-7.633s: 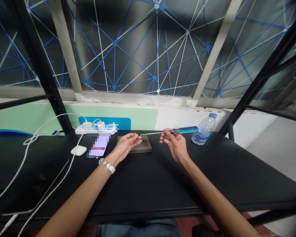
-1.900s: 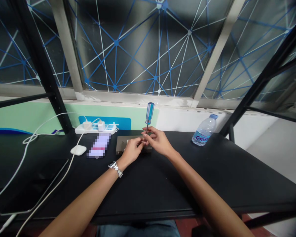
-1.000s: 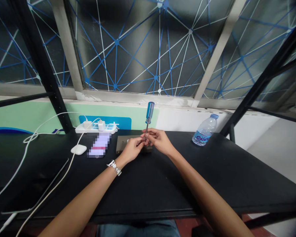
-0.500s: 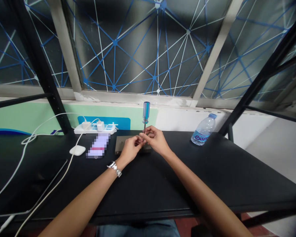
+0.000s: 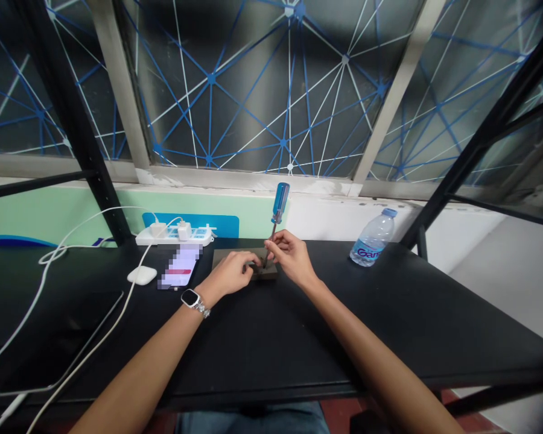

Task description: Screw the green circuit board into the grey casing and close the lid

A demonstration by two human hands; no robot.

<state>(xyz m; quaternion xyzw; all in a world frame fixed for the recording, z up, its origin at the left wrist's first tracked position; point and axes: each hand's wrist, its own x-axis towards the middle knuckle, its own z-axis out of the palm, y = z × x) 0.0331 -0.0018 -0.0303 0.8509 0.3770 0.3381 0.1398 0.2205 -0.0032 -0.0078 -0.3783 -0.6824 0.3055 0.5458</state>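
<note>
A screwdriver with a clear blue handle (image 5: 280, 203) leans a little to the right, its tip down at a dark grey-brown block (image 5: 265, 273) on the black table. My right hand (image 5: 293, 258) pinches the screwdriver's metal shaft below the handle. On the block's left part rests my left hand (image 5: 230, 272), its fingers curved near the screwdriver's tip and its thumb apart from them. Nothing shows between those fingers. The left hand hides much of the block.
A water bottle (image 5: 373, 238) stands at the back right of the black table (image 5: 298, 355). To the left are a lit phone (image 5: 180, 267), a white case (image 5: 142, 275), a power strip (image 5: 203, 235), a tablet (image 5: 58, 349) and loose white cables.
The screwdriver has tilted from upright to the right. My left hand has moved left, off the shaft area, and its fingers have opened onto the block. My right hand has shifted slightly right.
</note>
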